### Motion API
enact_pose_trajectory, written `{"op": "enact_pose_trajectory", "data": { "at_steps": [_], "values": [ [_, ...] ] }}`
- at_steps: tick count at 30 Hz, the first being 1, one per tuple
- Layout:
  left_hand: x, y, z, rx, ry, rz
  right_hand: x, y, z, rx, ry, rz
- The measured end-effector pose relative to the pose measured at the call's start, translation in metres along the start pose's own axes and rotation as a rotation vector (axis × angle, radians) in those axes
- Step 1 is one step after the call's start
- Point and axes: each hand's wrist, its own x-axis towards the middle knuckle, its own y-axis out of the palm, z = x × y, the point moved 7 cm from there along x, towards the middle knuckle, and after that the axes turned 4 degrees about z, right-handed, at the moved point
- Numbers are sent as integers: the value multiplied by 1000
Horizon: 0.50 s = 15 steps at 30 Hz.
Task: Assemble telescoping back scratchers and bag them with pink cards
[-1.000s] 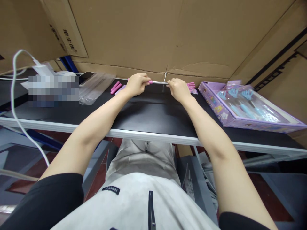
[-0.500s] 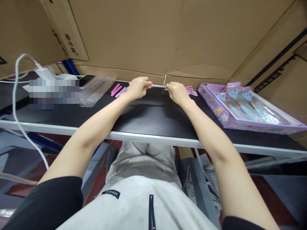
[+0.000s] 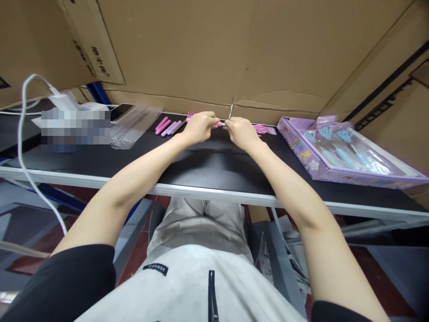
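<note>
- Over the last second the left hand [image 3: 201, 128] has moved rightward along the black tabletop [image 3: 214, 167] and the right hand [image 3: 243, 133] a little leftward, so the two now nearly meet
- The bare stretch of metal rod [image 3: 224, 124] between them, long at first, is down to a short stub; I judge that the rod has slid inward, though whether into the pink handle [image 3: 219, 124] or under the right fingers cannot be told
- With the left hand shifted, a pink claw [image 3: 190, 115] on a thin shaft shows just behind it, beside the purple sticks [image 3: 171, 129]
- Left fingers: closed together in a pinch around the pink handle, its end poking out toward the right hand
- Right fingers: bent and pressed together on the metal rod, no gap visible; the fingertips are partly hidden behind the knuckles
- The held piece lies roughly level between the hands, near the table's far edge by the cardboard; whether it touches the surface is not clear
- Beyond the right hand, pink prongs [image 3: 259, 129] stick out next to a small purple card [image 3: 272, 130]; they may belong to the held piece, but the joint is hidden
</note>
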Motion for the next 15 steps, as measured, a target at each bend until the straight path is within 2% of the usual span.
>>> {"op": "enact_pose_trajectory", "data": {
  "at_steps": [10, 15],
  "values": [
    [-1, -2, -1, -5, 20, -25, 0, -3, 4, -7, -1, 9],
    [2, 3, 11, 33, -27, 44, 4, 6, 4, 38, 32, 20]
  ]
}}
